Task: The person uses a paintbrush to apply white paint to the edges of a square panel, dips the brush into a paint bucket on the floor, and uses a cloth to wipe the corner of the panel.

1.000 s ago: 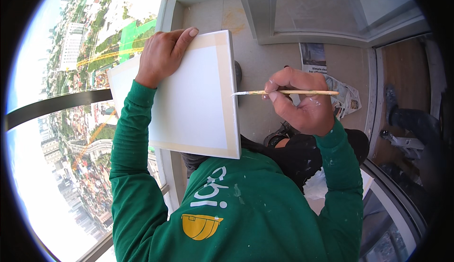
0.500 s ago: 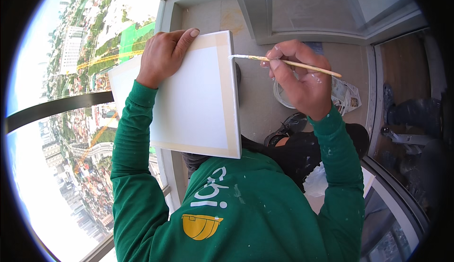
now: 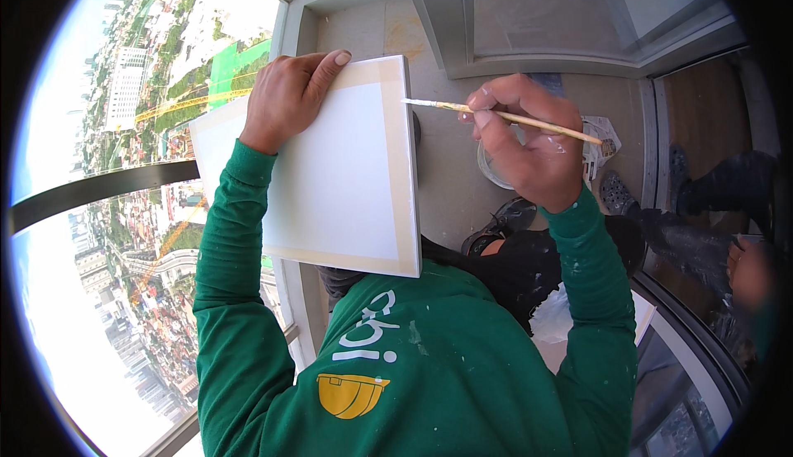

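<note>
A flat white panel [image 3: 330, 184] with a cream tape-like border along its edges leans in front of me, tilted. My left hand [image 3: 289, 98] grips its far edge, fingers closed over the edge and thumb on the face. In my right hand [image 3: 533, 139] is a thin wooden paintbrush [image 3: 453, 106], pinched between thumb and fingers. The brush's white-coated tip meets the panel's right edge near its far corner. White paint specks mark the fingers of that hand. A clear round container [image 3: 489, 168] stands on the floor, partly hidden behind my right hand.
Printed paper [image 3: 607, 139] lies on the floor. At right, another person's clog [image 3: 615, 193], dark trouser leg and blurred hand [image 3: 747, 271] are by the glass door. White material [image 3: 553, 317] sits beside my right arm. Tall windows [image 3: 157, 127] line the left.
My right hand and the brush have shifted slightly right and nearer, the tip staying by the panel's edge. Another person's foot, leg and hand have come into view at right.
</note>
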{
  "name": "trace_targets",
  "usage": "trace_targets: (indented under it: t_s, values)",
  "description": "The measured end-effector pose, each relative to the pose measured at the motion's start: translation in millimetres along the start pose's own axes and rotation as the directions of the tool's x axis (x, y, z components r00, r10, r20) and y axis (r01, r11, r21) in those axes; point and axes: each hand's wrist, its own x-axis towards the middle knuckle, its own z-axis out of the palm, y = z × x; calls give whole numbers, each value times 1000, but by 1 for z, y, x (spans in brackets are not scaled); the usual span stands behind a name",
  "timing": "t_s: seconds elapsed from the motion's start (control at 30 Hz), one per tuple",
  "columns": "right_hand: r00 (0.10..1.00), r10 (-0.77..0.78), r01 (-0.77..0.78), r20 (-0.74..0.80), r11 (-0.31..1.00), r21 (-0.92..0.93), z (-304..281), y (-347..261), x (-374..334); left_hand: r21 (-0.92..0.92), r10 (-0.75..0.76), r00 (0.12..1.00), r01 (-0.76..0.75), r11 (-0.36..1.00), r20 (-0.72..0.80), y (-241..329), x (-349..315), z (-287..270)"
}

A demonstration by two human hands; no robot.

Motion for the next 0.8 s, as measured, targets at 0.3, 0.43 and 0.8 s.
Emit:
trace_targets:
  t_s: [0.3,0.43,0.8]
  values:
    - [997,40,-37,64,998,-45,-1,-5,-1,13,-7,1000,7,1000,5,5,0,-1]
    - [980,148,-153,131,988,26,-5,-9,-3,5,2,1000,-2,1000,1,4,0,-1]
    - [981,196,-194,11,960,204,3,7,-1,-8,30,1000,-30,1000,-4,4,1,-1]
